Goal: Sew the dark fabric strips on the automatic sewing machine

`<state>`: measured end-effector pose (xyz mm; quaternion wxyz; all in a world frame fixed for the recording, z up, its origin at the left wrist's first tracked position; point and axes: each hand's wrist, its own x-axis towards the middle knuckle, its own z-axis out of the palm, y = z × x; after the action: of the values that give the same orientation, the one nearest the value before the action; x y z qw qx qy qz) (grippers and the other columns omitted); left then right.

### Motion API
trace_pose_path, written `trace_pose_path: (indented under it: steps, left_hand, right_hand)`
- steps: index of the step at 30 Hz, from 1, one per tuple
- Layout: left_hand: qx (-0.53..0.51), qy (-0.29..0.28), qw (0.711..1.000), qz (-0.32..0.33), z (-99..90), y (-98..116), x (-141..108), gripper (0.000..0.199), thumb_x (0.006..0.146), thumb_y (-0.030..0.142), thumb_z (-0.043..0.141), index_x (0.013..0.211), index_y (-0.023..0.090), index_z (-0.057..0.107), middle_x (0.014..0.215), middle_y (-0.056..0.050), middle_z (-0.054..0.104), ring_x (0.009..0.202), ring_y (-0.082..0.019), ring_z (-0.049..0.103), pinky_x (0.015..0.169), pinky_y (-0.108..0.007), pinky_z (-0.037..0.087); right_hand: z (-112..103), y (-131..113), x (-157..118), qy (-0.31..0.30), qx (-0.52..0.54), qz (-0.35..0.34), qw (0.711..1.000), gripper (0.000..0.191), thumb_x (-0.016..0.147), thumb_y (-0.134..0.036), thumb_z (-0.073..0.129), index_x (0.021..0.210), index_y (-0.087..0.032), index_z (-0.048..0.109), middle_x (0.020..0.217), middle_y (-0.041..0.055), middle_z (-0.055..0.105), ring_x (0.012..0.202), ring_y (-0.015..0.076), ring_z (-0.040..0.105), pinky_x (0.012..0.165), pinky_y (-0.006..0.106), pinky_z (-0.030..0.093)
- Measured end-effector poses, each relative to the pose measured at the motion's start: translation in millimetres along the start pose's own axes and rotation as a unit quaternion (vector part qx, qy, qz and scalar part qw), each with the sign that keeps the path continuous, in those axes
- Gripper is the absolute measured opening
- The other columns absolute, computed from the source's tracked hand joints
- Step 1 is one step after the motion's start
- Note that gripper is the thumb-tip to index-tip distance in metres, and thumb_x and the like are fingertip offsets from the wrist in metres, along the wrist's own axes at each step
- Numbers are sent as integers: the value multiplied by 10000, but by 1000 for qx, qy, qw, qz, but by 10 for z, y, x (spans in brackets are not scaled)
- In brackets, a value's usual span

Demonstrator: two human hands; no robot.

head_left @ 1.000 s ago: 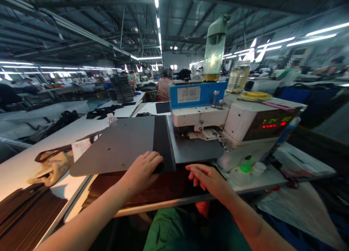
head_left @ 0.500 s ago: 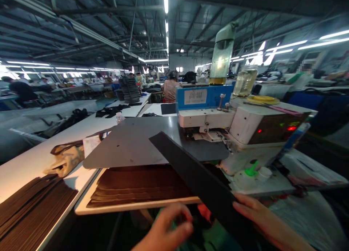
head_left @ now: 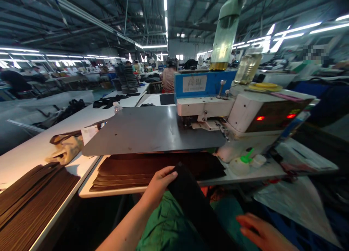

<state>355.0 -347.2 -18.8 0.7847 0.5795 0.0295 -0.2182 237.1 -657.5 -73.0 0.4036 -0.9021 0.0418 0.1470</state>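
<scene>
A long black fabric strip [head_left: 192,200] slants down from the front of the machine table across my lap. Its upper end is pinched between the thumb and fingers of my left hand [head_left: 159,187]. My right hand [head_left: 260,229], slightly blurred, is at the lower right beside the strip, its fingers apart and nothing visible in them. Just beyond my left hand, a stack of dark fabric pieces [head_left: 122,171] lies on the table shelf, partly under a grey metal plate [head_left: 131,134]. At the plate's right stands a white and blue sewing machine [head_left: 204,107].
Another pile of dark strips [head_left: 38,203] lies on the left table, near a tan cloth bundle [head_left: 67,147]. A tall bottle [head_left: 222,40] and a jar [head_left: 247,69] stand on the machine. A green-nozzled oil bottle [head_left: 244,164] is at its base.
The strip has come down off the metal plate toward my lap. My left hand has taken hold of its upper end, while my right hand has let go and lowered. Red display lights changed.
</scene>
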Motion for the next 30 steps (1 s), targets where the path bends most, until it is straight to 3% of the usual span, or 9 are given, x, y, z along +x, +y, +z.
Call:
trace_pose_path:
  steps: [3, 5, 9, 13, 16, 23, 27, 30]
  left_hand:
    - [65, -5, 998, 20, 71, -53, -47, 352, 690, 362, 651, 972, 151, 647, 809, -34, 664, 697, -141, 590, 652, -226, 453]
    - [115, -6, 992, 42, 98, -49, -71, 354, 702, 366, 633, 988, 158, 647, 892, -42, 667, 785, -173, 600, 717, -254, 465]
    - [198, 6, 975, 104, 129, -6, -145, 311, 751, 311, 580, 1035, 199, 638, 1019, -27, 653, 990, -210, 570, 901, -295, 425]
    - [260, 42, 953, 153, 160, -27, -217, 322, 771, 293, 555, 1077, 215, 620, 1111, -30, 625, 1079, -218, 535, 975, -317, 387]
    - [308, 39, 932, 185, 183, -78, -240, 333, 802, 290, 524, 1120, 222, 598, 1142, -36, 610, 1099, -215, 528, 985, -322, 385]
    - [390, 14, 888, 242, 193, -95, -274, 332, 850, 250, 458, 1163, 238, 569, 1155, -40, 602, 1068, -199, 549, 955, -299, 411]
    - [387, -3, 888, 247, 190, -36, -299, 339, 837, 241, 472, 1160, 235, 575, 1153, -43, 604, 1075, -207, 545, 961, -304, 408]
    - [340, 12, 914, 223, 187, -8, -308, 322, 815, 261, 504, 1120, 246, 604, 1130, -33, 618, 1068, -213, 549, 964, -312, 405]
  right_hand:
    - [87, -688, 310, 69, -34, -158, 984, 230, 845, -336, 465, 976, -259, 637, 983, 60, 635, 927, 195, 589, 821, 326, 478]
    - [168, -1137, 466, 160, -64, -251, 953, 219, 862, -279, 454, 1013, -221, 601, 944, 64, 620, 897, 186, 576, 794, 321, 475]
    - [337, -1658, 629, 241, -136, -338, 899, 205, 871, -246, 464, 1027, -169, 573, 909, 78, 606, 861, 185, 563, 775, 318, 471]
    - [419, -1729, 684, 259, -191, -348, 881, 212, 888, -211, 418, 1003, -145, 584, 846, 88, 617, 800, 185, 577, 734, 309, 476]
    - [419, -1706, 694, 256, -213, -346, 877, 232, 891, -169, 378, 973, -140, 592, 810, 83, 617, 773, 181, 581, 708, 296, 465]
    - [409, -1714, 737, 233, -150, -316, 907, 185, 847, -136, 393, 834, -173, 574, 765, 40, 592, 720, 154, 555, 668, 258, 420]
    - [396, -1716, 804, 213, -39, -269, 939, 147, 808, -127, 438, 787, -188, 570, 746, 14, 601, 719, 136, 559, 677, 239, 420]
    - [342, -1704, 814, 182, 40, -269, 945, 149, 829, -176, 439, 807, -197, 585, 774, 14, 610, 751, 133, 566, 688, 233, 434]
